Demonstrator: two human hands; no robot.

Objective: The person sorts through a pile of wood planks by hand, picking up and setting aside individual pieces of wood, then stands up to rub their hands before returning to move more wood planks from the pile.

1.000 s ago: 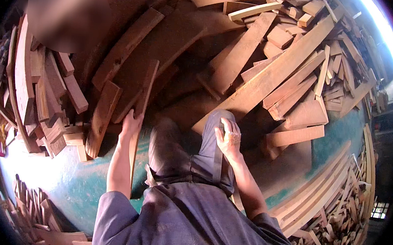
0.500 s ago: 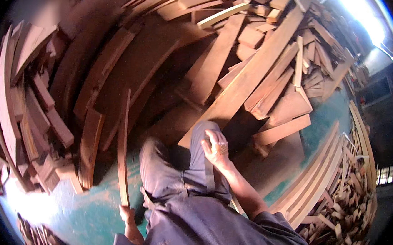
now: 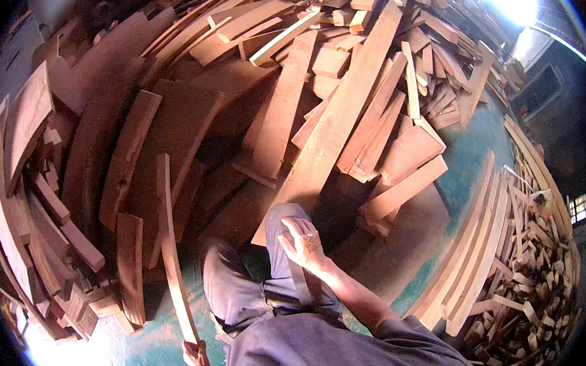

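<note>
Low at my left side, my left hand (image 3: 198,358) is wrapped round the lower end of a long narrow wooden strip (image 3: 174,256). The strip slants up and away to the left, its far end in front of dark leaning boards (image 3: 130,161). My right hand (image 3: 304,244) lies on my bent right knee with its fingers apart and nothing in them. Just beyond that knee, a long wide plank (image 3: 337,128) runs up onto a heap of offcuts (image 3: 414,154).
Cut pieces of wood (image 3: 65,235) lean in a stack on the left. At the right lie several long battens (image 3: 461,256), beside a big pile of short scraps (image 3: 536,295). Green floor (image 3: 478,152) shows between the piles. A bright lamp (image 3: 512,6) shines at the upper right.
The surroundings have shifted in the view, with the heap further left. The strip in my left hand leans more to the left. My right hand stays on the knee.
</note>
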